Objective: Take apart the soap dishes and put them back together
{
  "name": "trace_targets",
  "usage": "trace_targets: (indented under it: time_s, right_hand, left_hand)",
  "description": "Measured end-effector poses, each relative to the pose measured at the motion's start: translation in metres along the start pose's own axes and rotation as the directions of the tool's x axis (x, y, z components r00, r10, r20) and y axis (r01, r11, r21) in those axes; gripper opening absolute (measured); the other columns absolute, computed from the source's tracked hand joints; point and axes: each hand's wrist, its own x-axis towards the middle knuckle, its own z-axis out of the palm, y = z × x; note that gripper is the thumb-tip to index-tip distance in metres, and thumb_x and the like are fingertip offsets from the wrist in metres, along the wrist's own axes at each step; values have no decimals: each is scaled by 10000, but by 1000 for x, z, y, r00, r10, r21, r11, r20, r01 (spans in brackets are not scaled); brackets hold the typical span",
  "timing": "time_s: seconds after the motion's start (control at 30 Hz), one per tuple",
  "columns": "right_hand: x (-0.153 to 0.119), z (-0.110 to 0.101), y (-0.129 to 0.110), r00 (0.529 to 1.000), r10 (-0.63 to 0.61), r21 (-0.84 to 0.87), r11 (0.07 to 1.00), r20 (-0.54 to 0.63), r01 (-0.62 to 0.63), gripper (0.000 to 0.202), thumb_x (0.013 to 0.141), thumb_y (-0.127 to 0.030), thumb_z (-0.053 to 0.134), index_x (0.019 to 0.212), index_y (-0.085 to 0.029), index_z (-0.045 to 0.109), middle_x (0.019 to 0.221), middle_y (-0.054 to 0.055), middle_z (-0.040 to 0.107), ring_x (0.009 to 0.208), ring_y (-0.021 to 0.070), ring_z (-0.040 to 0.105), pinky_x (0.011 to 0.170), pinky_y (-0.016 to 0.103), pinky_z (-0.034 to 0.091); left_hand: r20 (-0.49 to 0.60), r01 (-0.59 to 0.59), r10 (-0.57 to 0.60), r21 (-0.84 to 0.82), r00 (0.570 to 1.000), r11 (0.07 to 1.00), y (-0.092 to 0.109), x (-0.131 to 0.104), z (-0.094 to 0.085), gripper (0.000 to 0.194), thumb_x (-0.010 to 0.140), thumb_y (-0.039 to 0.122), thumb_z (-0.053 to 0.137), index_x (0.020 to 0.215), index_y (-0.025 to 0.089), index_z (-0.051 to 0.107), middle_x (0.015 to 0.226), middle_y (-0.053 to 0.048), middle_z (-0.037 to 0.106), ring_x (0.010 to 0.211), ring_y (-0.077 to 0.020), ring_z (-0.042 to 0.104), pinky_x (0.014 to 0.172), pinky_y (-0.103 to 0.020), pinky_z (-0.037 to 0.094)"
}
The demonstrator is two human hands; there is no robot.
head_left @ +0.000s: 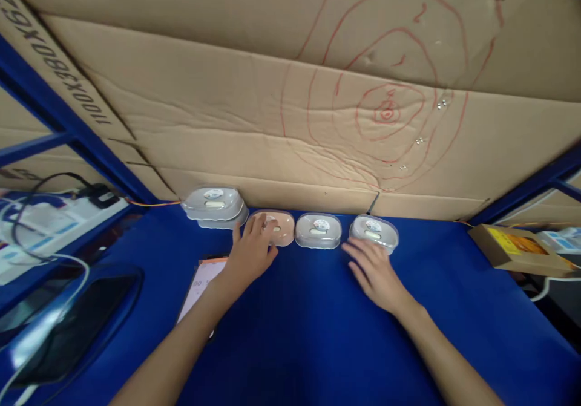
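Note:
A row of small rounded plastic boxes with clear lids and round labels stands at the back of the blue tabletop. My left hand [252,250] rests spread over a peach-coloured box [285,227], its fingertips on or just above the lid. Left of it is a grey box [213,205] that looks like two stacked together. Another grey box [318,232] sits in the middle, between my hands. At the right end, my right hand [373,271] reaches with outstretched fingers to the front edge of a grey box [374,230]; whether it touches cannot be made out. Neither hand grips anything.
A lit phone [200,288] lies partly under my left forearm. Cables and a dark tablet-like slab [82,321] are on the left. Cardboard with red rings [327,115] forms the back wall. On the right sits a brown carton [517,250], beside the blue frame.

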Motion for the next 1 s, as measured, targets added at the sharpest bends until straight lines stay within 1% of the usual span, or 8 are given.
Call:
trace_targets:
  time_s: [0.13,0.23,0.33,0.43,0.53,0.63,0.73,1.0]
  right_hand:
    - [5,7,-36,973,-176,229,963,152,139,459,1112,-301,459,1570,-280,458,1486,111,629,1338,256,595,1120,478,486]
    - [4,19,-38,981,-80,231,972,176,38,479,1100,-346,490,1565,-233,467,1593,161,522,1403,319,547,1121,543,484]
    - [1,22,-36,986,-4,264,964,169,-41,506,1111,-363,452,1599,-232,411,1675,177,403,1472,343,478,1142,589,453]
    - [-2,14,-38,987,-41,401,916,154,-25,466,1135,-361,374,1594,-288,402,1626,119,491,1480,276,478,1193,546,415]
    - [-7,8,-42,992,-80,518,855,96,19,511,1133,-413,363,1624,-276,331,1629,130,473,1525,260,420,1228,517,383]
    - [-11,11,-47,992,-110,508,859,61,64,788,1043,-587,532,1668,-219,222,1707,208,294,1586,351,292,1232,583,354]
    - [-13,16,-54,979,-178,403,907,103,123,1034,863,-680,750,1654,-208,280,1709,256,244,1576,447,263,1211,691,310]
    - [-10,14,-58,954,-268,430,884,139,185,505,976,-290,704,1462,-270,568,1566,134,515,1530,319,376,1209,567,412]
  left_hand:
    - [37,-105,105,-1,994,994,10,-51,-10,445,935,145,553,1358,238,655,1483,-180,622,1420,-402,547,1160,-722,374]
    - [3,-242,244,-93,970,966,22,-94,-13,484,928,153,590,1379,325,635,1435,-120,657,1430,-393,538,1140,-718,405]
    - [34,-287,301,-214,953,934,37,-115,-15,578,872,194,721,1406,383,609,1441,-85,641,1427,-387,534,1125,-653,464]
    - [132,-227,287,-345,949,911,46,-108,-17,768,782,277,861,1477,371,549,1589,-104,513,1411,-385,538,1102,-572,513]
    - [219,-143,273,-473,937,869,43,-86,-17,756,781,433,879,1457,328,556,1480,-102,602,1342,-351,589,1099,-531,520]
    - [214,-39,179,-531,960,847,29,-61,-15,638,891,511,761,1444,272,549,1402,-118,648,1266,-309,638,1060,-473,544]
    - [140,-18,87,-431,986,902,13,-43,-10,601,879,468,763,1399,230,579,1390,-135,657,1278,-341,618,1093,-539,498]
    - [173,65,3,-386,985,920,-4,-27,21,651,959,485,662,1513,199,472,1586,-197,503,1472,-373,480,1170,-574,431]
